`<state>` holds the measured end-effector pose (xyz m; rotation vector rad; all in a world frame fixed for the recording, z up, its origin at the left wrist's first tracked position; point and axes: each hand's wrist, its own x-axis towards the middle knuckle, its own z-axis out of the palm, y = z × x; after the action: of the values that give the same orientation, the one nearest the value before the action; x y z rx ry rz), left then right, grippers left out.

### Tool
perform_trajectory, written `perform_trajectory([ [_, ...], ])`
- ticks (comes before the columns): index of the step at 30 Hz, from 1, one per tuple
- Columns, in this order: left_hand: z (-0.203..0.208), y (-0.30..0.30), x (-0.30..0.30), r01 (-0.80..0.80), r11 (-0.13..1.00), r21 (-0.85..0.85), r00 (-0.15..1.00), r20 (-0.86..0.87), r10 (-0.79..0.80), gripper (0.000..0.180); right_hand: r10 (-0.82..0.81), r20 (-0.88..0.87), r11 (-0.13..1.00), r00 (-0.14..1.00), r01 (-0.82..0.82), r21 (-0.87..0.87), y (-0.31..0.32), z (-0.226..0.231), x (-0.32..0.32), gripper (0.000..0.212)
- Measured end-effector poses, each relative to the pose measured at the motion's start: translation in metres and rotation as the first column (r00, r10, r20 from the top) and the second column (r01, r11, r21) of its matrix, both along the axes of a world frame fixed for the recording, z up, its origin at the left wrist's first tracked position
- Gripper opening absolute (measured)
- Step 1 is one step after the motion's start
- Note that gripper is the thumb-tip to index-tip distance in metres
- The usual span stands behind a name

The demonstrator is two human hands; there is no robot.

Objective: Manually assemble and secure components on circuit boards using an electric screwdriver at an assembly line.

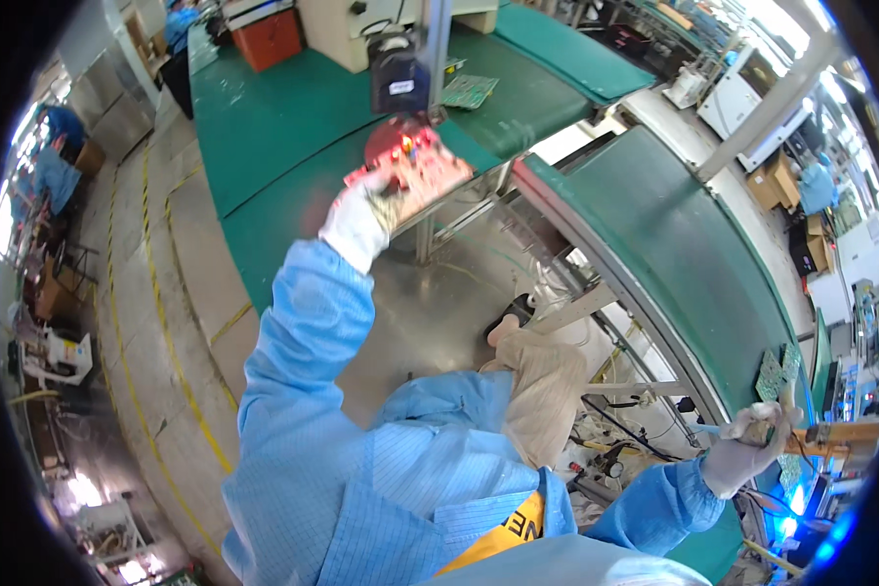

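My left hand (359, 223), in a white glove, reaches forward to the green-topped bench. Its fingers close on the near left edge of a circuit board (432, 184), which glows red under a black box-shaped device (398, 78) fixed to a metal post. Far to the right, my gloved right hand (749, 447) is held up beside the end of the green belt. Those fingers are curled together around something small that I cannot make out. Just beyond them lies a green circuit board (771, 373).
Another green circuit board (470, 91) lies on the bench (283, 132) behind the post. A green conveyor belt (674, 234) with a metal rail curves down the right side. A red bin (265, 41) stands at the back. Cables and a gauge (615, 469) sit beneath the belt.
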<state>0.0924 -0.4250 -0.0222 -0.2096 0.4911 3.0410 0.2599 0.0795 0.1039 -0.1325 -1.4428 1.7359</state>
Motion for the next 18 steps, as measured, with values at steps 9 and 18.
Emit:
perform_trajectory([
  [9,0.007,0.171,0.047,0.483,0.849,-0.215,0.875,0.092,-0.475,0.035,0.049,0.039,0.999,0.998,-0.049,-0.009,-0.055,0.029,-0.018,0.050],
  [18,0.031,0.267,0.092,0.673,0.651,-0.352,0.674,-0.072,-0.736,0.040,0.074,-0.064,0.996,0.995,-0.077,-0.044,-0.069,0.024,-0.049,0.054],
])
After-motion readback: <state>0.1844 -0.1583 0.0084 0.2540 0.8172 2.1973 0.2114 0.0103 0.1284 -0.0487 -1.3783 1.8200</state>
